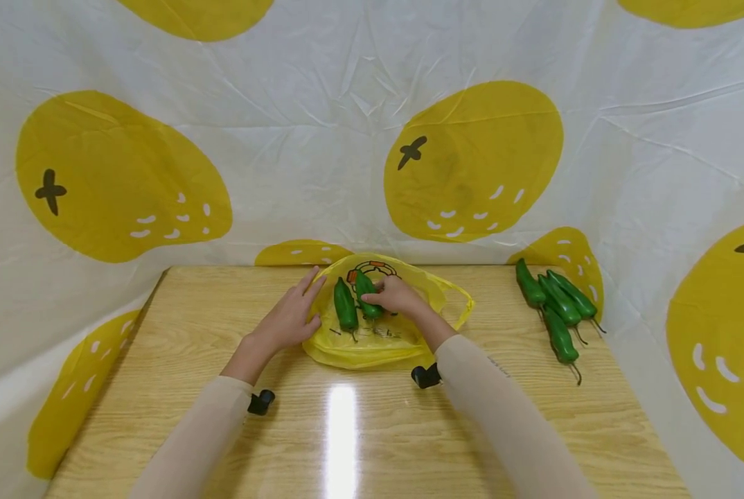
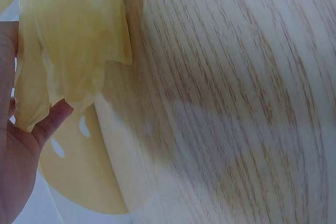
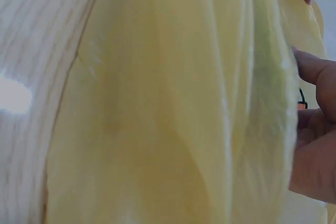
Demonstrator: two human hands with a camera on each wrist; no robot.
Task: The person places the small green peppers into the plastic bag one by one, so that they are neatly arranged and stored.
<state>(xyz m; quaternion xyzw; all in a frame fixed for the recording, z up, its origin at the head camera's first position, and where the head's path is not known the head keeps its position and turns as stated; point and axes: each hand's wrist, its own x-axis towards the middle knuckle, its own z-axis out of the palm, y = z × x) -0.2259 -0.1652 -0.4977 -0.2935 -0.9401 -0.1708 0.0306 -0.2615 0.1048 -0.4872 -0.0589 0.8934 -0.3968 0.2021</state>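
A yellow plastic bag (image 1: 359, 357) lies spread with its mouth wide on the table. My left hand (image 1: 287, 315) rests against the bag's left edge, fingers and thumb straight and spread apart; the left wrist view shows the thumb (image 2: 55, 121) beside the thin film. Inside the bag, my right hand (image 1: 397, 296) grips a long green chili pepper (image 1: 366, 287) between thumb and fingers. Another green pepper (image 1: 345, 305) lies just left of it, stem toward me. In the right wrist view the bag's wall (image 3: 157, 103) hides most of the pepper and part of the hand.
Several more green peppers (image 1: 559, 305) lie in a loose group at the table's back right. The wooden table (image 1: 222, 443) meets a white cloth with yellow fruit print (image 1: 310, 152) at the back and sides. A bag handle loop (image 1: 468, 305) sticks out to the right.
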